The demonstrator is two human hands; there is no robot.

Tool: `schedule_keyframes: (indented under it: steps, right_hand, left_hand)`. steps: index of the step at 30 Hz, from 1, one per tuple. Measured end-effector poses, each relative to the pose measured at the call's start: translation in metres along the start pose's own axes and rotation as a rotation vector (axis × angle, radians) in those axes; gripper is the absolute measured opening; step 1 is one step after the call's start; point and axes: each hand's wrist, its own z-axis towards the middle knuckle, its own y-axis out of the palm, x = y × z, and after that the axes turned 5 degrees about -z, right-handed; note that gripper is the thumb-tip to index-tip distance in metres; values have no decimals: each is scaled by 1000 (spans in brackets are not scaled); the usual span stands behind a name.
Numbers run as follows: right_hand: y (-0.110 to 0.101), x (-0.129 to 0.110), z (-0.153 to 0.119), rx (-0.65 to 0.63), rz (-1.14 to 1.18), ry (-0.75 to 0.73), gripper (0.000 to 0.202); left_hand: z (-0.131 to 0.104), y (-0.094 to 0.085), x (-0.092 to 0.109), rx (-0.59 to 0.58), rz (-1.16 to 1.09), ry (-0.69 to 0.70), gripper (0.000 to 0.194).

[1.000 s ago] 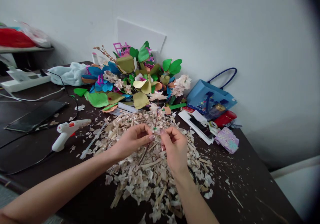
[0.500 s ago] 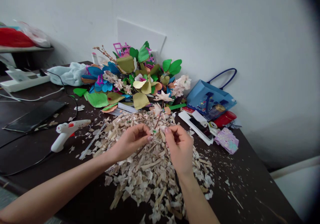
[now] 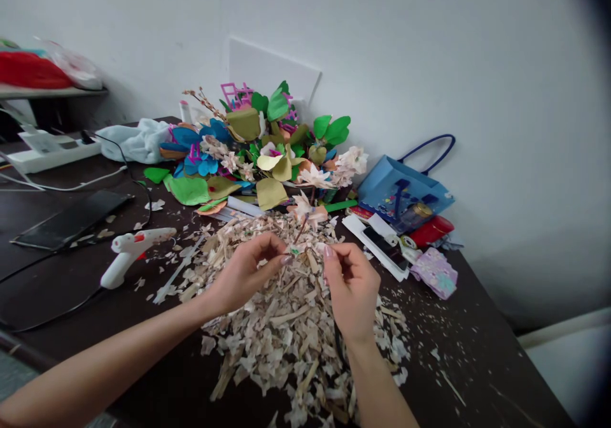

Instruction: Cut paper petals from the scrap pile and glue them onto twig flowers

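My left hand (image 3: 252,269) is closed in a pinch on a thin brown stem (image 3: 300,229) that carries pale paper-like flowers (image 3: 305,209). A small green bit (image 3: 294,251) shows on the stem just beside my left fingertips. To the right, my right hand (image 3: 351,281) is pinched near a small pale scrap; what lies between its fingertips is too small to make out. Both hands are over a heap of pale, dry shreds (image 3: 281,332).
Behind the heap lies a colourful bunch of paper flowers (image 3: 267,151). A white glue gun (image 3: 126,256) with a black cord and a dark tablet (image 3: 71,219) are at left. On the right are a blue bag (image 3: 403,192), a phone (image 3: 384,243) and a patterned pouch (image 3: 435,272).
My right hand has moved slightly right, away from my left hand, widening the gap between them. The whole view has shifted a little.
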Motion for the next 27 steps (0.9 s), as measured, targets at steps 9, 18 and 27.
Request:
schedule_keyframes:
  steps: [9,18,27]
  right_hand:
    - [15,0,-5,-117,246,201,28]
    - [18,-3,-6,-135,335,255,30]
    - [21,-3,-6,-133,309,254,29]
  left_hand:
    - [0,9,1,-54,-410,-242,23]
    - [0,13,-3,11,-408,-204,25]
    - [-1,14,-3,-1,-406,-186,24]
